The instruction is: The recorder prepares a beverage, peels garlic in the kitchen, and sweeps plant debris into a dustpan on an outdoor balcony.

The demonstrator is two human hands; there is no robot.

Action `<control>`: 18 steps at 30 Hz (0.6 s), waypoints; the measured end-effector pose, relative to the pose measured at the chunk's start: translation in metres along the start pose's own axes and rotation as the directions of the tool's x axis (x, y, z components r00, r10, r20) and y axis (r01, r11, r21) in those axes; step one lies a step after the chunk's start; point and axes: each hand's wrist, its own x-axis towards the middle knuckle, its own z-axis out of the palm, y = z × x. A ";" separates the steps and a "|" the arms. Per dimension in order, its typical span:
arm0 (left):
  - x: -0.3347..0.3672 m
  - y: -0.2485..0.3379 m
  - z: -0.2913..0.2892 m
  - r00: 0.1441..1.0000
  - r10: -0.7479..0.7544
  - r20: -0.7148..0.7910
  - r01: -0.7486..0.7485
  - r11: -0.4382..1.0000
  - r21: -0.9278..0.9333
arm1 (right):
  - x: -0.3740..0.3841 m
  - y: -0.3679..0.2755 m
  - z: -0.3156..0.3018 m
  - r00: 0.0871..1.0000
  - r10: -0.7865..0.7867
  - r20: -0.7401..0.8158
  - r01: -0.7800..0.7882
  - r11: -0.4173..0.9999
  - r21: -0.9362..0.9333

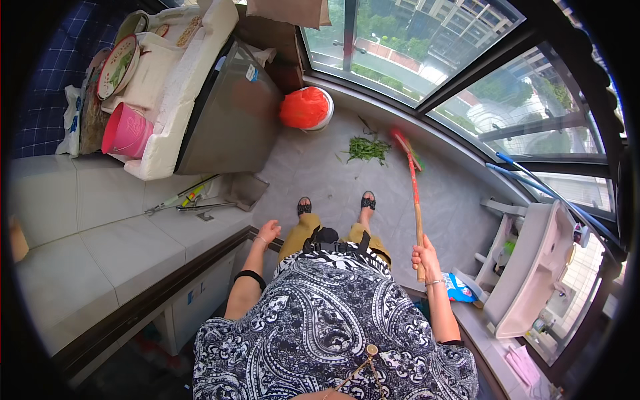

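My right hand (pixel 424 255) is wrapped round the lower end of a broom's wooden handle (pixel 419 220), which is red toward its far part. The broom's red head (pixel 403 141) rests on the floor by the window wall and looks smeared by motion. Just left of it lies a small heap of green leaves (pixel 368 150), with a few loose bits around. My left hand (pixel 269 231) hangs at my side near the counter edge, holding nothing, its fingers loosely bent and partly apart.
A white bucket with a red bag (pixel 307 108) stands beyond my feet. At left are a grey cabinet (pixel 233 113) bearing a foam box (pixel 170 100) and a pink pail (pixel 127 131). To the right are a pale sink (pixel 533 267), a blue packet (pixel 460 287) and blue poles (pixel 533 180).
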 end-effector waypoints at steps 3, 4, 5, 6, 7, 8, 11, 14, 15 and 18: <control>0.018 -0.014 -0.025 1.000 0.016 0.000 -0.016 0.999 -0.035 | 0.021 -0.009 0.040 1.000 -0.018 0.015 0.020 0.996 -0.090; 0.021 -0.022 -0.033 1.000 0.011 0.005 -0.011 0.999 -0.046 | 0.033 -0.008 0.052 1.000 -0.023 0.007 0.024 0.985 -0.168; 0.023 -0.029 -0.042 0.999 0.031 0.007 -0.031 0.999 -0.029 | 0.043 -0.005 0.063 1.000 -0.010 0.004 0.011 0.964 -0.266; 0.025 -0.036 -0.049 0.999 0.052 0.008 -0.052 0.999 -0.012 | 0.044 0.006 0.072 1.000 -0.009 0.001 0.009 0.961 -0.278; 0.024 -0.030 -0.054 0.999 0.038 0.017 -0.038 0.998 0.047 | 0.045 0.021 0.074 0.998 -0.005 -0.070 -0.022 0.927 -0.373; 0.023 -0.044 -0.064 1.000 0.031 0.007 -0.031 0.999 0.032 | 0.042 0.031 0.082 0.993 -0.001 -0.117 -0.055 0.878 -0.475; 0.014 -0.077 -0.097 0.995 -0.062 -0.079 0.056 0.995 -0.080 | 0.017 0.030 0.072 0.996 0.032 -0.088 -0.067 0.899 -0.433; 0.000 -0.096 -0.119 0.978 -0.179 -0.104 0.168 0.980 -0.109 | -0.019 -0.001 0.063 0.994 0.095 -0.057 -0.107 0.950 -0.295; -0.003 -0.092 -0.126 0.965 -0.242 -0.100 0.223 0.959 -0.173 | -0.022 -0.004 0.065 0.995 0.072 -0.065 -0.088 0.957 -0.275; -0.005 -0.132 -0.148 0.917 -0.316 -0.243 0.280 0.944 -0.172 | -0.014 -0.017 0.099 0.998 -0.021 -0.061 -0.007 0.899 -0.438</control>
